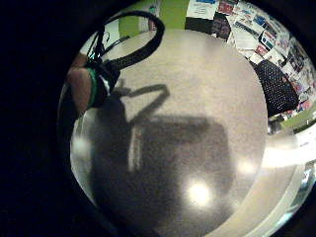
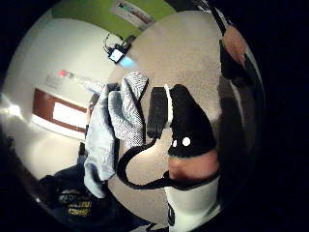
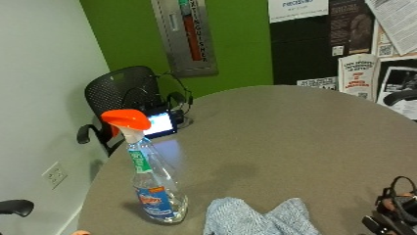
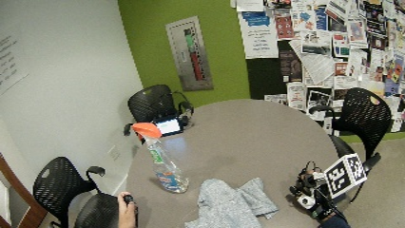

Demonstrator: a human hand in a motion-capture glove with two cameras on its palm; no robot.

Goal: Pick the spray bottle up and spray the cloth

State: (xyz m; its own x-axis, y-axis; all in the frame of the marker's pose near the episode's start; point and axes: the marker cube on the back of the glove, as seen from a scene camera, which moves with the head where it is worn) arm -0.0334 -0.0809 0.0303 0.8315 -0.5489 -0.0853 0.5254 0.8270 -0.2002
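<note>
A clear spray bottle [image 3: 155, 188] with an orange trigger head stands upright near the table's left edge; it also shows in the wide outside view [image 4: 162, 167]. Just right of it, a grey-blue cloth [image 3: 261, 218] lies crumpled at the near edge [image 4: 231, 202]. My gloved right hand [image 4: 313, 190] hovers low over the table at the near right, well apart from both, and holds nothing. Only its edge shows in the outside view [image 3: 394, 210]. The thumb side palm view shows the straight gloved thumb [image 2: 188, 125] with the cloth [image 2: 116, 125] beyond it.
A round grey table [image 3: 293, 137] carries a small device with a lit screen [image 3: 159, 123] at its far left edge. Black mesh chairs [image 4: 152, 102] [image 4: 364, 116] stand around it. A bare hand [image 4: 126, 209] holds a small dark thing at the near left.
</note>
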